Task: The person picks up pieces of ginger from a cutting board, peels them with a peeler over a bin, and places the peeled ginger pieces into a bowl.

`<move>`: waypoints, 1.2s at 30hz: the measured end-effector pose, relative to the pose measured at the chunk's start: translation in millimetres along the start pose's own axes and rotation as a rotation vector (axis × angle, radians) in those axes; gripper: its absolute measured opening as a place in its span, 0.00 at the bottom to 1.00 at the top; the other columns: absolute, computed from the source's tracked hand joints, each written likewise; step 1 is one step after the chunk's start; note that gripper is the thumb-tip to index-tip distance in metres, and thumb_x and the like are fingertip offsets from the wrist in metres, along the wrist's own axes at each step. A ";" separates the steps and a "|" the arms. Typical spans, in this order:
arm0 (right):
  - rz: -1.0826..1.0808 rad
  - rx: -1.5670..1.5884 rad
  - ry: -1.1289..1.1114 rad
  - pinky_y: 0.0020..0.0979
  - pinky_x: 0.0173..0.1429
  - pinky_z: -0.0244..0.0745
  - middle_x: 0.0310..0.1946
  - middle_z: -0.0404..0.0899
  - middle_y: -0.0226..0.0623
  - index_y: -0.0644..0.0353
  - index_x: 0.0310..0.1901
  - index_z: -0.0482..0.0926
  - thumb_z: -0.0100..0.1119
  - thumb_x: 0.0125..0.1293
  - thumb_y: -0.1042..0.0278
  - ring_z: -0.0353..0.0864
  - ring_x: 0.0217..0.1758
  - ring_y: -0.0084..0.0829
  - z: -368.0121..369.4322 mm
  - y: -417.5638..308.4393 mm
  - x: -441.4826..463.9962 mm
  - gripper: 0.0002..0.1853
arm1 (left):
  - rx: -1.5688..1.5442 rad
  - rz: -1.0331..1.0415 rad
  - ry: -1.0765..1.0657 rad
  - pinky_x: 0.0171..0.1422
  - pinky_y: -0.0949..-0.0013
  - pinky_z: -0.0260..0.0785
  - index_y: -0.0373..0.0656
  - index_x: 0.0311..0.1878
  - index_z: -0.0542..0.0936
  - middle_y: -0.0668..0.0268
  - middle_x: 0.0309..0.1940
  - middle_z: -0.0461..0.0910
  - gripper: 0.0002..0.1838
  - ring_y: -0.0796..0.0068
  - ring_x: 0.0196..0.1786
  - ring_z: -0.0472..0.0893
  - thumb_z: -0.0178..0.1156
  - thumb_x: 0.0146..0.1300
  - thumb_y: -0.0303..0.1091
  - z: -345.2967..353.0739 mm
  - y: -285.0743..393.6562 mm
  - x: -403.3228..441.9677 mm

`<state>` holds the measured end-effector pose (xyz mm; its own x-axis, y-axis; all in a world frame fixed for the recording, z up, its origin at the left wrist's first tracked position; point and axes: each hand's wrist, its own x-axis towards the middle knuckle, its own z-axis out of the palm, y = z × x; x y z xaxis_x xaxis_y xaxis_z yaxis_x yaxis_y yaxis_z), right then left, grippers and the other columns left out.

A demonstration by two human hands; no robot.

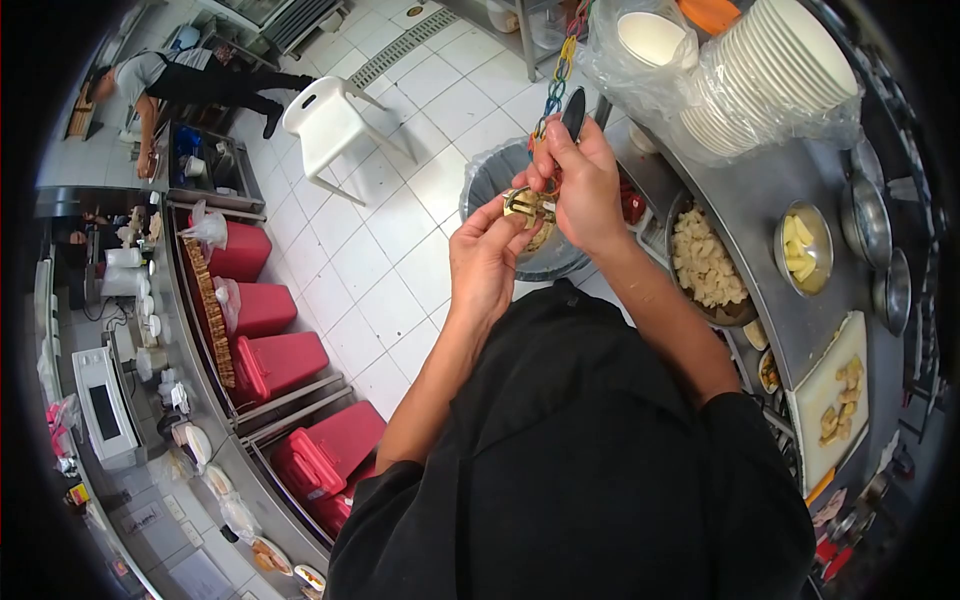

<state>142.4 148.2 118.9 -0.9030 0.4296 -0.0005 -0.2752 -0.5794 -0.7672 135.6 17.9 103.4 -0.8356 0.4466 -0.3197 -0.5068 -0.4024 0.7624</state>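
Over a grey bin lined with a clear bag, my left hand pinches a small pale-yellow piece of ginger. My right hand is closed round a peeler, its black handle sticking up past the thumb and its blade end against the ginger. A coloured plastic chain runs down to the right hand; where it ends is hidden by the fingers. To the right, a metal bowl holds peeled yellow pieces. Unpeeled-looking ginger pieces lie on a white cutting board.
On the right counter stand stacked white bowls in plastic and a large bowl of pale chunks. A white stool is on the tiled floor. Red lidded bins line the left counter. Another person works at far left.
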 end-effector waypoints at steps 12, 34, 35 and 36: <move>-0.056 -0.353 0.263 0.28 0.29 0.76 0.21 0.70 0.34 0.64 0.36 0.63 0.46 0.71 0.69 0.73 0.20 0.23 -51.5 43.3 57.4 0.08 | 0.007 -0.046 -0.118 0.58 0.61 0.74 0.24 0.54 0.71 0.50 0.48 0.77 0.19 0.60 0.48 0.80 0.51 0.59 0.17 -16.5 -2.7 -5.3; -0.078 -0.333 -0.032 0.24 0.35 0.72 0.24 0.75 0.33 0.59 0.39 0.67 0.48 0.72 0.64 0.77 0.27 0.23 -17.0 2.5 28.5 0.08 | 0.424 0.122 -0.043 0.27 0.77 0.64 0.33 0.47 0.77 0.70 0.28 0.76 0.17 0.84 0.27 0.72 0.66 0.57 0.29 -13.0 0.0 46.4; -0.094 -0.344 -0.008 0.24 0.35 0.72 0.24 0.75 0.33 0.59 0.39 0.67 0.48 0.72 0.64 0.77 0.27 0.23 -14.5 2.4 27.0 0.08 | 0.422 0.110 -0.072 0.27 0.77 0.64 0.33 0.47 0.77 0.70 0.28 0.76 0.17 0.84 0.27 0.72 0.66 0.57 0.29 -14.1 0.7 50.0; -0.099 -0.356 -0.012 0.24 0.35 0.72 0.24 0.74 0.32 0.59 0.40 0.67 0.49 0.71 0.65 0.76 0.27 0.22 -11.9 3.4 25.0 0.07 | 0.496 0.112 -0.050 0.28 0.78 0.65 0.33 0.43 0.79 0.70 0.28 0.77 0.13 0.83 0.27 0.72 0.66 0.57 0.30 -15.4 2.0 52.8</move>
<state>122.8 165.2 108.7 -0.8823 0.4619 0.0906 -0.2310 -0.2572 -0.9384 87.2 28.4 79.4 -0.8617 0.4649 -0.2030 -0.2433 -0.0275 0.9696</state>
